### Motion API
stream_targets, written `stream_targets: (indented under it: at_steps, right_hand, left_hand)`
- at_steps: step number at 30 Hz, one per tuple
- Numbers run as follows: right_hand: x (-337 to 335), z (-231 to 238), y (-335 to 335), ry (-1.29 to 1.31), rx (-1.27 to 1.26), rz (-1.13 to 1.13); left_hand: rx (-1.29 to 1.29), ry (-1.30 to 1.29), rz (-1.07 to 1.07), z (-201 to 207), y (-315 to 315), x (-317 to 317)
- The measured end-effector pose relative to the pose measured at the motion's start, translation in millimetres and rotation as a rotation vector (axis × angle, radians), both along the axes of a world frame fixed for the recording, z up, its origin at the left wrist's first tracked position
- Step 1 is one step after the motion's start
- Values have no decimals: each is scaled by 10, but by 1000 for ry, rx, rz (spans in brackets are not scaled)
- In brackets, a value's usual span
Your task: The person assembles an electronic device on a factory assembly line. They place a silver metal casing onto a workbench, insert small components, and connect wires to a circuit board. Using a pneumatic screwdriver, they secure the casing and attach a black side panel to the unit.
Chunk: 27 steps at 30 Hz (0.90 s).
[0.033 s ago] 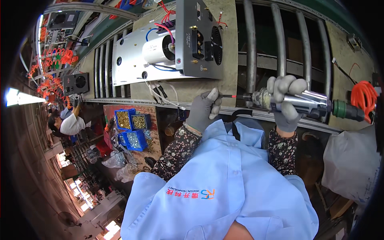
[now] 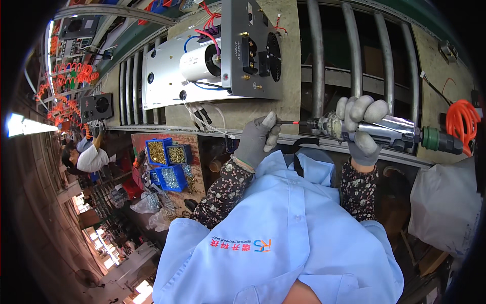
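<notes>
In my gloved right hand (image 2: 362, 121) is a silver air screwdriver (image 2: 392, 131), held level, with a green collar at its back end. Its thin dark bit (image 2: 293, 122), marked with a red band, points left. My gloved left hand (image 2: 259, 139) is closed, thumb and fingers pinching at the bit's tip; whether a screw sits there is hidden. Just beyond the left hand stands an electrical unit on a board: a white metal base plate (image 2: 164, 76), a dark grey panel (image 2: 235, 55) with a fan and terminals, and a white cylinder (image 2: 200, 63) with red and blue wires.
Metal rollers (image 2: 357, 61) run right of the unit. Blue bins (image 2: 172, 177) of small fasteners stand at left on a reddish board. A coiled orange hose (image 2: 461, 121) lies far right, above a white bag (image 2: 445, 202). Another person (image 2: 92, 158) works far left.
</notes>
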State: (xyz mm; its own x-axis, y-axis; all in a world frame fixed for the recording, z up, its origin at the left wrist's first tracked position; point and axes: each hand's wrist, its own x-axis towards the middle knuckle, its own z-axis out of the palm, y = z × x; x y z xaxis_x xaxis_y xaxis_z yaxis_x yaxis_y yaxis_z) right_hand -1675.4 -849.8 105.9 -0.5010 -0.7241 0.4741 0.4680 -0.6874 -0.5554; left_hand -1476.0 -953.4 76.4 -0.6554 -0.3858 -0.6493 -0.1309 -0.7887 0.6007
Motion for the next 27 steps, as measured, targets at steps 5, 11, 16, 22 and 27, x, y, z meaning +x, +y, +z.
stream_targets:
  at_steps: [5, 11, 16, 22, 27]
  right_hand:
    - [37, -43, -8, -46, 53, -23]
    - [-17, -112, -36, -10, -103, 47]
    - [93, -50, -32, -171, 60, -142]
    - [179, -129, 66, -628, 140, -292]
    - [152, -254, 2, -727, 106, -405]
  left_hand:
    - [-110, -108, -24, 119, -60, 32]
    - [61, -95, -138, 142, -157, 72]
    - [-389, -285, -187, 292, -88, -50]
    - [-80, 11, 81, 117, -260, 94]
    - [-55, 120, 127, 170, -425, 61]
